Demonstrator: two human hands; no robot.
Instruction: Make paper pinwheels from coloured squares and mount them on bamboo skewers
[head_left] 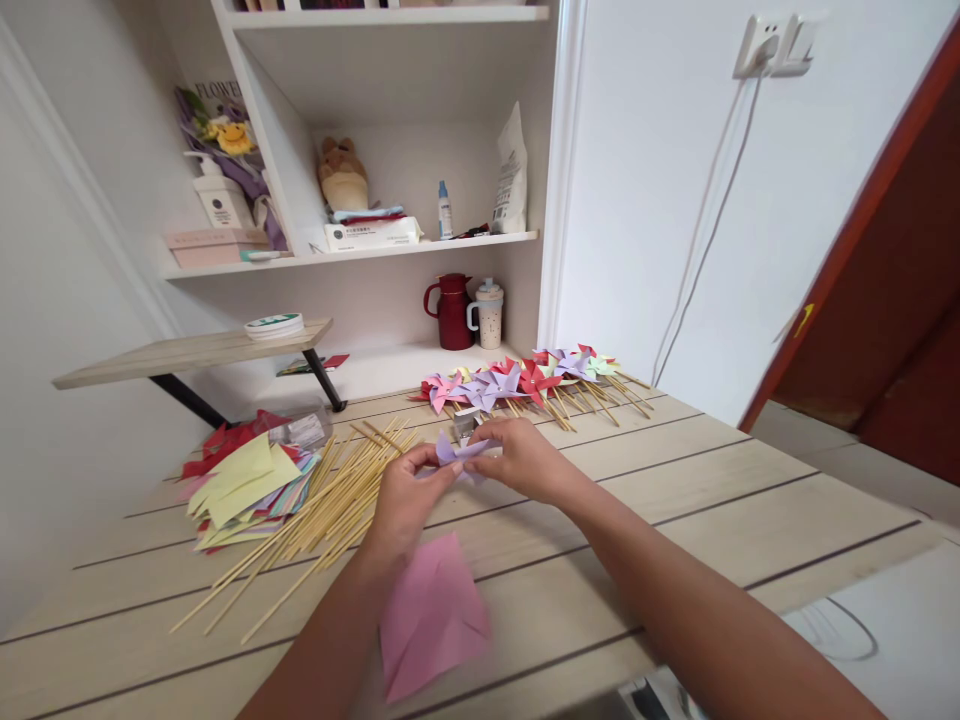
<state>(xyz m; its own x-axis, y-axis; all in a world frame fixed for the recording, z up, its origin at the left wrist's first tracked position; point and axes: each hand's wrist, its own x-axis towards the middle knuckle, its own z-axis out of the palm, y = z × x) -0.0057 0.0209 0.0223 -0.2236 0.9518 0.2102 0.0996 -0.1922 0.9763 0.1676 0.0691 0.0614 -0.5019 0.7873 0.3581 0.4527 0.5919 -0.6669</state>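
Both hands pinch a lavender paper pinwheel [448, 450] above the middle of the table. My left hand [409, 490] grips its left side, thumb and fingers pressed together. My right hand [517, 458] is closed on its right side, with the thumb near the centre of the folded paper. Just behind the fingers stands a small open box [466, 424], its contents unclear. A pink square of paper [435, 615] with cut lines lies on the table in front of my left wrist. Left of my left hand, many thin wooden sticks [330, 500] are spread in a loose pile.
Yellow and coloured paper sheets [244, 480] are stacked at the left. Finished pinwheels on sticks [536, 380] lie along the back of the slatted table [720, 520]. A raised wooden shelf [195, 355] stands back left; a red jug [453, 312] and a cup [490, 315] stand behind.
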